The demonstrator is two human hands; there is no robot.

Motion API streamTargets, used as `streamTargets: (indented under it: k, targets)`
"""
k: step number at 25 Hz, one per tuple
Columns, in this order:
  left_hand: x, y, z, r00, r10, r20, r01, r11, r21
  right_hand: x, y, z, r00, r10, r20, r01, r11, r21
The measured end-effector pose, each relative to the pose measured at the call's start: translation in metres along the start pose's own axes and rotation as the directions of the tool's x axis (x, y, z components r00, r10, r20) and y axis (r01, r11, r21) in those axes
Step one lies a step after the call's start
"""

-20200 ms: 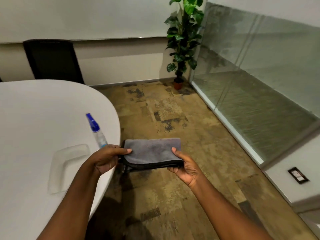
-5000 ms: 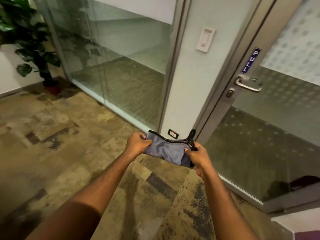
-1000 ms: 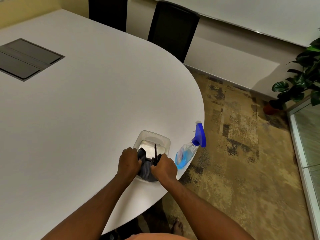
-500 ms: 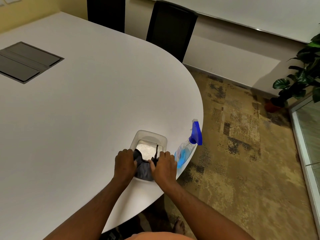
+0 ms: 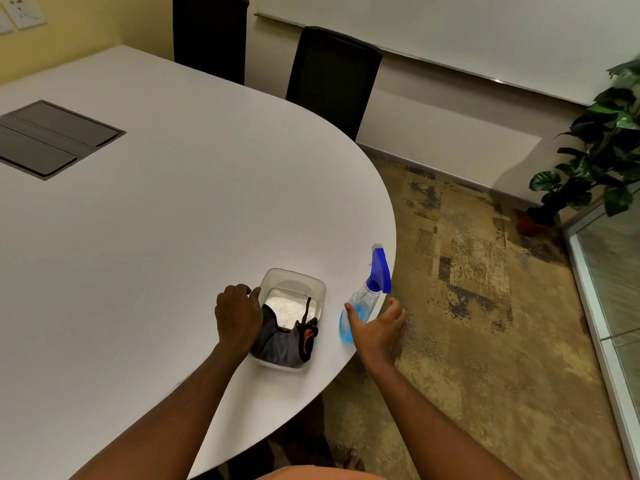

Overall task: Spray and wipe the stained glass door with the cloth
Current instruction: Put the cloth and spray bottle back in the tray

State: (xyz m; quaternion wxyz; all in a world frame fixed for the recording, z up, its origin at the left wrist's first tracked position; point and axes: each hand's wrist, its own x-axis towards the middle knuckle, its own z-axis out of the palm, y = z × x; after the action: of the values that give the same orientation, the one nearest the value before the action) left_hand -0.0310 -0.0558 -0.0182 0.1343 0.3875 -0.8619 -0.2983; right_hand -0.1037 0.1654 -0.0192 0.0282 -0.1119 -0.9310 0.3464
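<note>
The grey cloth [image 5: 282,342] lies crumpled in the near end of a clear plastic tub [image 5: 306,280] on the white table [image 5: 156,220]. My left hand [image 5: 238,315] rests on the tub's left side, fingers curled against the cloth. A spray bottle [image 5: 367,294] with blue liquid and a blue trigger head stands at the table's edge, right of the tub. My right hand [image 5: 377,327] is open with fingers spread just beside the bottle's base, thumb touching it. A strip of glass wall [image 5: 613,271] shows at the far right.
Two black chairs [image 5: 332,74] stand behind the table. A grey cable hatch [image 5: 52,136] is set into the tabletop at left. A potted plant [image 5: 599,157] stands in the right corner. Patterned carpet [image 5: 467,289] covers the floor right of the table.
My right hand has let go of the cloth and moved right to the spray bottle, opening. The cloth now lies in the tub under my left hand.
</note>
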Motion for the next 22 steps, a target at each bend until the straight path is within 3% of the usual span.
streamTargets:
  k: [6,12,17,22]
  targets:
    - [0.008,0.001,-0.009,1.000,-0.022,-0.004,0.021,0.989,-0.143,0.016,-0.022,0.002,0.998,-0.035,0.053,0.027,0.990,0.142]
    - [0.009,0.004,-0.013,1.000,-0.005,-0.008,0.004,0.984,-0.179,0.021,-0.039,-0.013,0.999,-0.033,0.041,0.022,0.973,0.230]
    - [0.016,0.008,-0.007,1.000,-0.006,0.019,0.009,0.978,-0.207,0.041,-0.074,-0.033,0.964,-0.240,0.117,0.208,0.949,0.236]
    - [0.017,0.007,-0.008,1.000,0.004,0.019,0.000,0.973,-0.229,0.045,-0.119,-0.035,0.863,-0.430,0.266,0.353,0.889,0.290]
